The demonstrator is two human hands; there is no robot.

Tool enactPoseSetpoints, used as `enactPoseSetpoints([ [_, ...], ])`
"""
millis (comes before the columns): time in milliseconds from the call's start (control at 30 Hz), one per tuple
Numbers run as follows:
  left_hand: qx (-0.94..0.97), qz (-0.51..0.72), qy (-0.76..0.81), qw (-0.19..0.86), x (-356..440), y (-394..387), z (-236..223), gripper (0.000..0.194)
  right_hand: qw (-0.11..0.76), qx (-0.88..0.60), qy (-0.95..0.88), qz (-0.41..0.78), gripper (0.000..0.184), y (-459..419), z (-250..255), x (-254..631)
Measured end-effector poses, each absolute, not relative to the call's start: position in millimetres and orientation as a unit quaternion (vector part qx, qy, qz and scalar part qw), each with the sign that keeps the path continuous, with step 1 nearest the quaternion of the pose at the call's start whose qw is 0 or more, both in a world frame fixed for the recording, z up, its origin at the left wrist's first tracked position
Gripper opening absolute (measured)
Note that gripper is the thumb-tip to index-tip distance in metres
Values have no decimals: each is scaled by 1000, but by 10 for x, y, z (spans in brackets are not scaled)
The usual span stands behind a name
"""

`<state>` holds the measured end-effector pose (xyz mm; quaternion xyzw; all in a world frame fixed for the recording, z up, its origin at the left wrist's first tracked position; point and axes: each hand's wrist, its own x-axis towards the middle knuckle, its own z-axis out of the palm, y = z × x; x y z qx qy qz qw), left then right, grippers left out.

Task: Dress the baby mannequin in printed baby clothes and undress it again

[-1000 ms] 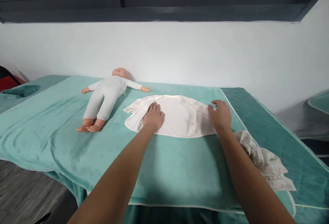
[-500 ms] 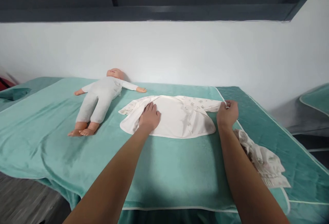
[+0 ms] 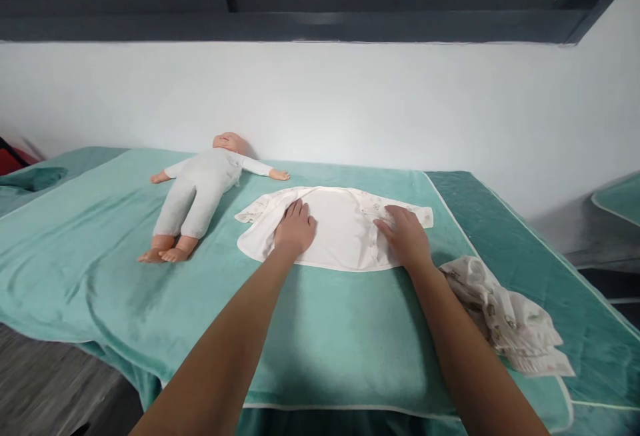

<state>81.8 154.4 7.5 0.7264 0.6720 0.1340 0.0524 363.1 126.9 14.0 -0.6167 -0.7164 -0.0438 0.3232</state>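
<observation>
Left hand (image 3: pixel 295 229): palm down on the shirt (image 3: pixel 337 239), left of its middle; fingers extended, gripping nothing.
Right hand (image 3: pixel 407 236): over the shirt's right part, thumb apart from the fingers, no fold pinched; pressing or hovering, cannot tell. Hands well apart from each other.
Shirt: white, spread on the green cover (image 3: pixel 345 336) beneath both hands; right sleeve (image 3: pixel 425 216) laid outward, left sleeve (image 3: pixel 255 209) creased.
Shirt hazard: a sideways slide of the left hand could skew the cloth; a low sweep by the right could drag the sleeve and rumple the front.
Crumpled clothing (image 3: pixel 520 333): heaped beside the right forearm (image 3: pixel 465 339); an outward swing of that forearm could shove it along.
Doll (image 3: pixel 207 179): face up, left of the shirt, apart from it; a tug on the cover could shift both.
Wall (image 3: pixel 325 103): white, behind the cover; no hazard noted.
</observation>
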Motion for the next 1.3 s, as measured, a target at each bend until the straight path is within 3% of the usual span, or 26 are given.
enactPoseSetpoints([
  [200, 724, 148, 672, 46, 823, 1547, 61, 60, 224, -641, -733, -40, 33, 1377, 302, 3471],
  [300, 724, 151, 672, 42, 816, 1565, 40, 58, 184, -694, -696, 16, 29, 1582, 423, 3442],
  [500, 725, 157, 670, 25, 811, 1598, 9, 54, 269, -786, -549, 90, 34, 1934, 467, 3631],
  [767, 721, 167, 672, 30, 821, 1615, 41, 50, 242, -780, -559, 144, 29, 1795, 384, 3915],
  [967, 720, 170, 672, 32, 815, 1620, 37, 48, 321, -651, -562, 397, 28, 1610, 444, 3948],
  [1033, 720, 171, 672, 36, 812, 1621, 37, 48, 315, -677, -556, 366, 27, 1619, 434, 3947],
  [1200, 720, 178, 670, 41, 805, 1620, 37, 49, 222, -773, -576, 146, 32, 1642, 384, 3847],
  [1300, 719, 181, 670, 39, 811, 1622, 35, 49, 271, -743, -610, 45, 36, 1587, 370, 3685],
])
